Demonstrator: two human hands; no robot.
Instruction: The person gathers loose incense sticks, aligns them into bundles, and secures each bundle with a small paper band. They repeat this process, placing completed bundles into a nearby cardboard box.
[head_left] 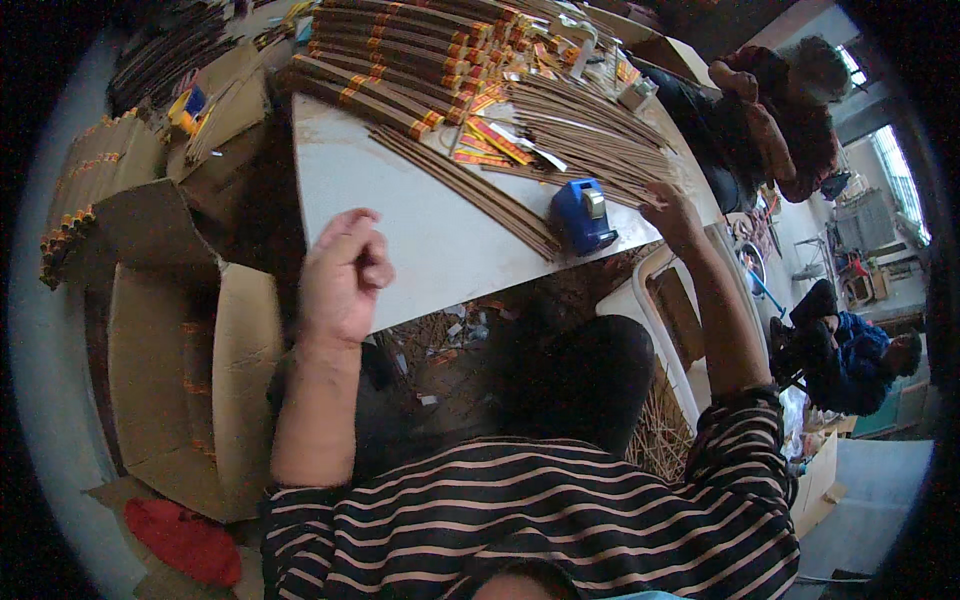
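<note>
My left hand (347, 275) is raised over the left edge of the white table, slightly blurred. Its fingers are curled in, and nothing shows in them. On the right, my right hand (672, 213) is at the near ends of a loose pile of brown incense sticks (590, 140), its fingers closed on some stick ends. Beside it stands a blue tape dispenser (583, 215). A few separate incense sticks (465, 190) lie slantwise across the table. Red and yellow paper labels (495, 140) are scattered between the pile and the finished bundles.
Stacked incense bundles (390, 60) with red-yellow bands fill the back of the white table (345, 170). An open cardboard box (245, 370) stands at my left, with more bundles (90, 190) beyond. A white plastic chair (665, 330) is at my right. Two people (780, 110) sit farther right.
</note>
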